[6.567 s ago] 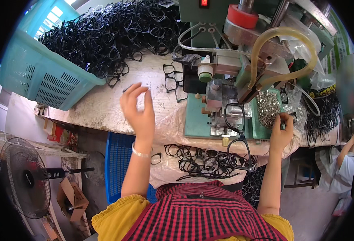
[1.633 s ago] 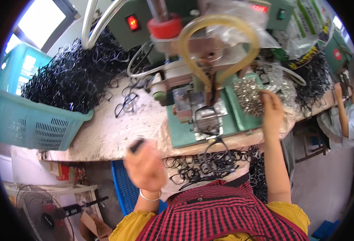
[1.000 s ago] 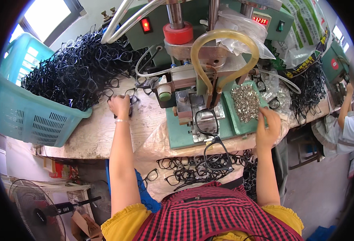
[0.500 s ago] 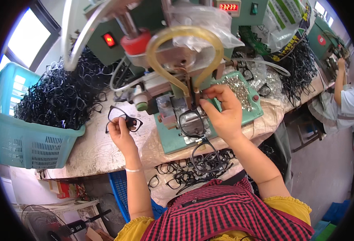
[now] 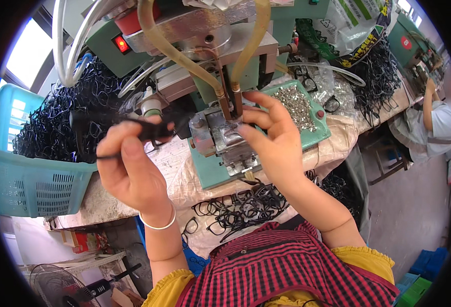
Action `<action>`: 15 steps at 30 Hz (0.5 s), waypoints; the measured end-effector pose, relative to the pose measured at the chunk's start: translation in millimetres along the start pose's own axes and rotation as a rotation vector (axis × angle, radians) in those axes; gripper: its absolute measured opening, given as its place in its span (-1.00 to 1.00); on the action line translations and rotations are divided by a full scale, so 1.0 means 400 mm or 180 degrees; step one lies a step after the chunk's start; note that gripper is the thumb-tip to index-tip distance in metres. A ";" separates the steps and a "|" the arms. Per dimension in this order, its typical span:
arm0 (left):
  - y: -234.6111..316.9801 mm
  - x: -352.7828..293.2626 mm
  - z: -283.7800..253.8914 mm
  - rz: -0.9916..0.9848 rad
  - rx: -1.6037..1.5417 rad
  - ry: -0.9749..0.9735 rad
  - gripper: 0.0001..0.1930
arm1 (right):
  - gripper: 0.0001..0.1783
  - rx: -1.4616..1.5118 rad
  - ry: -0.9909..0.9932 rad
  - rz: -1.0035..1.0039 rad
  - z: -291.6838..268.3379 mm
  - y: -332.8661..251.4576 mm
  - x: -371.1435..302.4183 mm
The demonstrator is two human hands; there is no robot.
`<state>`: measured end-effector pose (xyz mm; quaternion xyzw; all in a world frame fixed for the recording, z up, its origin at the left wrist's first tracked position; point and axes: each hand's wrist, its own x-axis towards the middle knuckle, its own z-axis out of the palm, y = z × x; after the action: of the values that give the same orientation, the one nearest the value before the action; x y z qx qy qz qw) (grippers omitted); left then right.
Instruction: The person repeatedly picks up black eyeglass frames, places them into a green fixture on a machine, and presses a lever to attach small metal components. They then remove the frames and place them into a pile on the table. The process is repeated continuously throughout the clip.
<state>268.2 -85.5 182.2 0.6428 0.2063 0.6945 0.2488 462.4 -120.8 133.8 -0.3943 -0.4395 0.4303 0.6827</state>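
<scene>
A thin-rimmed black eyeglass frame [image 5: 153,131], blurred, sits in the grip of the left hand's [image 5: 133,176] fingers, higher and nearer the machine than half a second ago. The right hand [image 5: 274,135] curls at the silvery, blocky metal fixture [image 5: 224,134], from which the earlier hanging frame is gone; whether its fingers pinch anything, I cannot tell. Scuffed pale worktop [image 5: 172,156] lies open left of the fixture; crinkled pinkish sheeting [image 5: 338,137] covers its front edge.

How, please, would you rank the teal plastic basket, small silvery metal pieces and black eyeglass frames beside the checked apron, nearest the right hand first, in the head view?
1. Metal pieces: right, in the green tray.
2. Black frames: below it.
3. Teal basket: far left.
</scene>
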 end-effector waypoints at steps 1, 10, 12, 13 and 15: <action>-0.007 -0.017 -0.004 0.0220 0.0254 -0.0221 -0.81 | -0.47 -0.0263 -0.0127 -0.0079 -0.010 -0.025 -0.012; -0.050 -0.116 0.076 0.1236 0.1016 -0.1939 -0.75 | -0.77 -0.4333 0.0464 -0.1331 -0.369 0.121 0.053; -0.051 -0.119 0.074 0.1251 0.1029 -0.1999 -0.74 | -0.80 -0.4123 0.0469 -0.1316 -0.378 0.139 0.050; -0.050 -0.117 0.068 0.1221 0.1023 -0.2040 -0.74 | -0.81 -0.4026 0.0482 -0.1325 -0.378 0.137 0.052; -0.049 -0.116 0.065 0.1175 0.1003 -0.2100 -0.74 | -0.83 -0.3931 0.0695 -0.1339 -0.383 0.126 0.072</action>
<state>298.2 -99.4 136.0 0.8875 0.1006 0.4440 0.0712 601.3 -102.3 48.7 -0.6604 -0.6015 -0.0857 0.4413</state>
